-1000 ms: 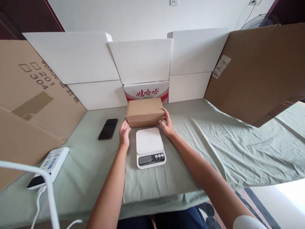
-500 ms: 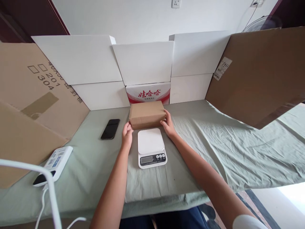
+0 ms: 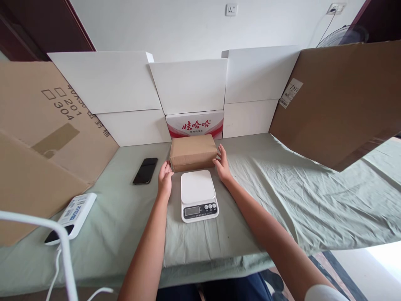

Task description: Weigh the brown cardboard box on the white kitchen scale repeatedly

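A small brown cardboard box (image 3: 193, 154) lies on the cloth-covered table behind a white digital kitchen scale (image 3: 198, 188). My left hand (image 3: 165, 175) is at the box's front left corner, fingers extended; whether the fingertips still touch the cardboard I cannot tell. On the other side, my right hand (image 3: 222, 166) is open with its fingers spread, and its thumb lies close to the box's right end. The scale's plate carries nothing, and its display looks blank.
Left of the scale lies a black phone (image 3: 145, 171). A white power strip (image 3: 71, 217) and a white curved tube (image 3: 37, 217) are nearer on the left. Large cardboard boxes (image 3: 335, 104) flank the table, with white boxes (image 3: 191, 85) and a red-printed carton (image 3: 196, 124) along the back.
My right fingers have come off the box's end and opened. My left hand has eased slightly outward. The box and scale stay in place; the camera view shifted a little.
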A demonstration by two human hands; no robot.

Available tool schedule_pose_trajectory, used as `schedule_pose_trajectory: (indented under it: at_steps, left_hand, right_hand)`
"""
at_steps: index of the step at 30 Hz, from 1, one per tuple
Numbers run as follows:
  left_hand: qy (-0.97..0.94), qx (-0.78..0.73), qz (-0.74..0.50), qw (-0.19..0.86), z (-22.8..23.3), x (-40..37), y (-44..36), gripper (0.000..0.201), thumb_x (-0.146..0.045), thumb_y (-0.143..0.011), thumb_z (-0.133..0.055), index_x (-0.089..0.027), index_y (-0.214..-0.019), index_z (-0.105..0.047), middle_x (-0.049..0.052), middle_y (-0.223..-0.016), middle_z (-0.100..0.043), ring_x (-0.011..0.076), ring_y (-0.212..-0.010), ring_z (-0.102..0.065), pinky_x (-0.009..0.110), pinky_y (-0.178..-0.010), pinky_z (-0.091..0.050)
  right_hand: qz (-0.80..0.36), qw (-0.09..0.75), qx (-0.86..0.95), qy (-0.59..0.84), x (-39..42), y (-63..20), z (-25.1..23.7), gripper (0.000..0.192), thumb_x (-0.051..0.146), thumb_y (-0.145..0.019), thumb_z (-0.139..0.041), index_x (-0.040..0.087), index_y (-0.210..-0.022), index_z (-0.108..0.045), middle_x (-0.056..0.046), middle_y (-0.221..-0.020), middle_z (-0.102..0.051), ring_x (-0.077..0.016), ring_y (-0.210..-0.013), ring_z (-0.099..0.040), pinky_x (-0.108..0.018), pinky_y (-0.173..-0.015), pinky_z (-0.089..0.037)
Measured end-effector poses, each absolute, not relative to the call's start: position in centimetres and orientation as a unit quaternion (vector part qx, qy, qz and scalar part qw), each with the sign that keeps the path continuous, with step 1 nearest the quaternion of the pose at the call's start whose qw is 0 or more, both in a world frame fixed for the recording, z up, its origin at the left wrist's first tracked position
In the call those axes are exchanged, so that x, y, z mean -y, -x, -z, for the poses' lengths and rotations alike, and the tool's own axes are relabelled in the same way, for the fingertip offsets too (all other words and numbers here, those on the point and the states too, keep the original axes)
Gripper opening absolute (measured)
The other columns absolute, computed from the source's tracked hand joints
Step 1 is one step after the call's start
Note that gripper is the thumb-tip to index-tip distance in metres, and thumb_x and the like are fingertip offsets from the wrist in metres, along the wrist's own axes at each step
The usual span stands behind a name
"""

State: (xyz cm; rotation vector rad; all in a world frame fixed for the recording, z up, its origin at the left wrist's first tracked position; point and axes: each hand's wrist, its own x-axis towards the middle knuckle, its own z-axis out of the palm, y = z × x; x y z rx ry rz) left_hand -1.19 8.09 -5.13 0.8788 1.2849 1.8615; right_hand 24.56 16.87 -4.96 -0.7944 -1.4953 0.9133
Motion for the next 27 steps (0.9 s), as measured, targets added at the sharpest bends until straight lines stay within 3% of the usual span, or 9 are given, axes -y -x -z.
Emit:
schedule_pose_trajectory:
  at_steps: [11,22,27]
  left_hand:
    - [-0.346,-0.484,-0.725,0.346,5.4,-8.0,1.8,0.073,-0.018,-0.072,-0.065,-0.022,-0.144,-0.055,0.015,-0.161,-0.041,0.0301,-0.151,-0.034,0.044,-0.121,-0.032]
    - [-0.347,-0.497,-0.712,0.355,4.6,-7.9,1.2,0.073,-0.019,-0.073,-0.064,-0.020,-0.146,-0.054,0.015,-0.157,-0.047,0.0304,-0.151,-0.036,0.045,-0.121,-0.033]
    - [-0.372,-0.491,-0.701,0.360,4.4,-8.1,0.6,0.075,-0.018,-0.074,-0.064,-0.017,-0.148,-0.052,0.014,-0.160,-0.043,0.0301,-0.151,-0.034,0.042,-0.123,-0.029]
  right_hand:
    - [-0.406,0.573,0.628,0.335,-17.0,-24.5,4.9,0.080,0.050,-0.090,-0.059,0.036,-0.159,-0.022,-0.005,-0.170,-0.024,-0.0353,-0.150,-0.038,-0.058,-0.116,-0.039]
    - [-0.404,0.569,0.633,0.337,-16.7,-24.5,4.6,0.079,0.052,-0.090,-0.058,0.032,-0.159,-0.025,-0.007,-0.168,-0.029,-0.0345,-0.150,-0.038,-0.057,-0.121,-0.034]
    - [-0.411,0.558,0.636,0.340,-16.6,-24.5,4.4,0.081,0.049,-0.089,-0.060,0.033,-0.160,-0.024,-0.006,-0.167,-0.032,-0.0335,-0.152,-0.035,-0.057,-0.121,-0.033]
